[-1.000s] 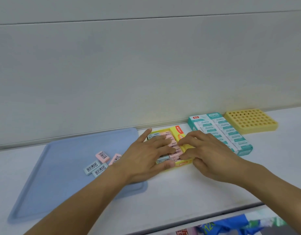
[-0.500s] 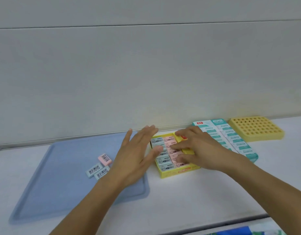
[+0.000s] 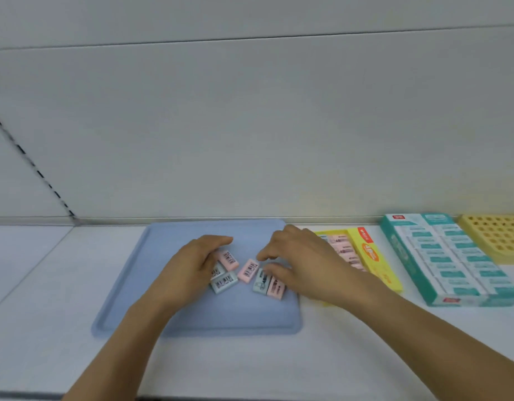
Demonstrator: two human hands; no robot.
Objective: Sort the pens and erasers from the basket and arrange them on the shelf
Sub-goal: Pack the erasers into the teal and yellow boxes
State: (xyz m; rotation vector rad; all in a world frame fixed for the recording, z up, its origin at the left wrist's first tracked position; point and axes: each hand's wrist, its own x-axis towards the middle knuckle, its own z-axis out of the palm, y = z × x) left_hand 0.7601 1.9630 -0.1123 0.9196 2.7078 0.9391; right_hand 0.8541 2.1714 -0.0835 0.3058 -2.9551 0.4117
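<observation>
Several small pink and pale-blue erasers lie loose on a blue tray (image 3: 163, 308). My left hand (image 3: 189, 267) is cupped over the left group, its curled fingers against a pink eraser (image 3: 229, 260) and a pale-blue eraser (image 3: 224, 282). One pink eraser (image 3: 248, 270) lies free between my hands. My right hand (image 3: 305, 261) reaches in from the right, and its thumb and fingers hold a pale-blue eraser (image 3: 260, 282) and a pink eraser (image 3: 276, 288) side by side on the tray. No pens are in view.
A yellow box (image 3: 374, 256) of pink erasers lies just right of the tray. Beyond it are a teal box (image 3: 409, 267) of white erasers and a yellow perforated holder (image 3: 496, 238). All stand on a white shelf (image 3: 279, 363) with a grey back wall.
Both hands have left the yellow box and moved left onto the tray. Two more erasers now lie on the tray under my right hand. The view has swung left.
</observation>
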